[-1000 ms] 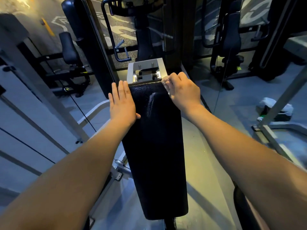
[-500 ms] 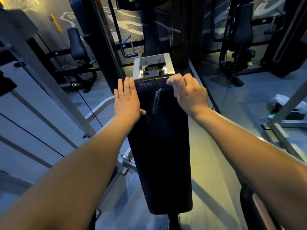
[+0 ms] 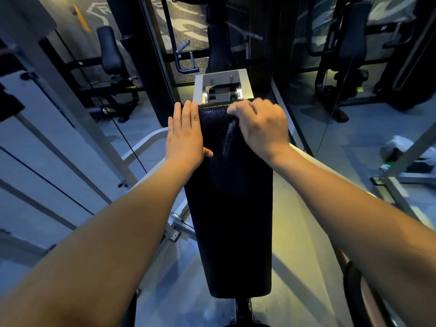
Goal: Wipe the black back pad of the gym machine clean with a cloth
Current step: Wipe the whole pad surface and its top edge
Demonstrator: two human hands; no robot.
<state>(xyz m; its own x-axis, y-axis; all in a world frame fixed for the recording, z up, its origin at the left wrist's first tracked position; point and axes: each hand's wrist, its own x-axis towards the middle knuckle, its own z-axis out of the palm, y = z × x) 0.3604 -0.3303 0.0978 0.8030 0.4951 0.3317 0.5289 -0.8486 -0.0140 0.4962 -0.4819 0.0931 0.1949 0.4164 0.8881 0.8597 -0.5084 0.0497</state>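
Observation:
The long black back pad (image 3: 232, 208) runs down the middle of the view. My left hand (image 3: 185, 135) lies flat and open against its upper left edge, fingers together and pointing up. My right hand (image 3: 262, 128) is curled over the pad's top right corner, knuckles up. A small pale bit of cloth (image 3: 232, 109) shows blurred at its fingertips; the rest is hidden under the hand. A shiny wet streak (image 3: 230, 135) marks the pad just below the fingers.
A grey metal bracket (image 3: 221, 84) caps the pad's top. Pale frame bars (image 3: 141, 147) and cables stand at the left. Other black gym machines (image 3: 111, 55) fill the back. A white object (image 3: 401, 146) lies on the floor at the right.
My right hand's fingertips have slid left from the pad's right corner along the top edge. My left hand has stayed flat on the left edge. The view shifted slightly.

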